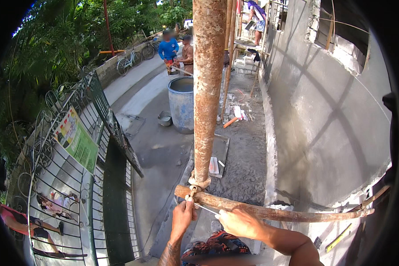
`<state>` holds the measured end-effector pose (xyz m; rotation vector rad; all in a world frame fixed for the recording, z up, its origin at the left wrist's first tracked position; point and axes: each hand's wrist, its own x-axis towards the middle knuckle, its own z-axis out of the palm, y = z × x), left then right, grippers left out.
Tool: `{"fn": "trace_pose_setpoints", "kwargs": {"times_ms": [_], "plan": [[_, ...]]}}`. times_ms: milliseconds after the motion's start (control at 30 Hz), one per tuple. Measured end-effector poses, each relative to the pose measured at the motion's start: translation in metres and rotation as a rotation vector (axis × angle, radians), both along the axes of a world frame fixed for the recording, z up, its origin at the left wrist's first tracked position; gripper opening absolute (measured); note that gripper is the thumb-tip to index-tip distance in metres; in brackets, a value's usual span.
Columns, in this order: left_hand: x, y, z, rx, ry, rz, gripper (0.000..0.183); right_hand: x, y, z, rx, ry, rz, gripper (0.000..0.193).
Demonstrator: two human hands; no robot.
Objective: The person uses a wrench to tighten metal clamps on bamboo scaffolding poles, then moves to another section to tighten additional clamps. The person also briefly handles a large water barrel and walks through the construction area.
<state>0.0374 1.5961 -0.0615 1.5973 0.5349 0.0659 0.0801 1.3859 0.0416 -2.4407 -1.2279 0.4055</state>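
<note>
An upright round wooden pole with flaking bark stands right in front of me. Near its foot it meets a level wooden pole, and a pale rope lashing wraps the joint. My left hand is closed on the cord just below that joint, thumb uppermost. From there a thin light cord runs taut to my right hand, whose fingers are closed round it beside the level pole. The fingertips of both hands partly hide the cord.
A grey plastered wall rises at the right, with a spirit level below. Left stands a metal gate with a green sign. Beyond are a blue drum, a bucket, two people by the path, and another on scaffolding.
</note>
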Motion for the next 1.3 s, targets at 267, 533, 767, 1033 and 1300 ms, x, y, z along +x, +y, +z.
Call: {"fn": "trace_pose_setpoints", "kwargs": {"times_ms": [267,533,767,1033,1300], "plan": [[0.012,0.000,-0.018,-0.411,-0.010,0.018,0.051,0.034,0.050,0.071,-0.398,0.003,0.127,0.017],[0.016,-0.006,-0.026,-0.344,-0.063,0.022,0.056,0.049,0.081,0.079,-0.896,0.272,0.072,0.039],[0.013,-0.008,-0.018,-0.192,-0.106,0.076,0.061,0.046,0.040,0.047,-0.491,0.162,-0.060,0.033],[0.007,-0.002,-0.006,0.043,-0.098,0.088,0.053,0.028,-0.022,-0.025,-0.630,-0.123,-0.020,0.026],[0.007,0.003,0.005,0.281,-0.104,0.062,0.047,0.018,-0.013,-0.063,-0.221,-0.208,-0.070,0.028]]}}
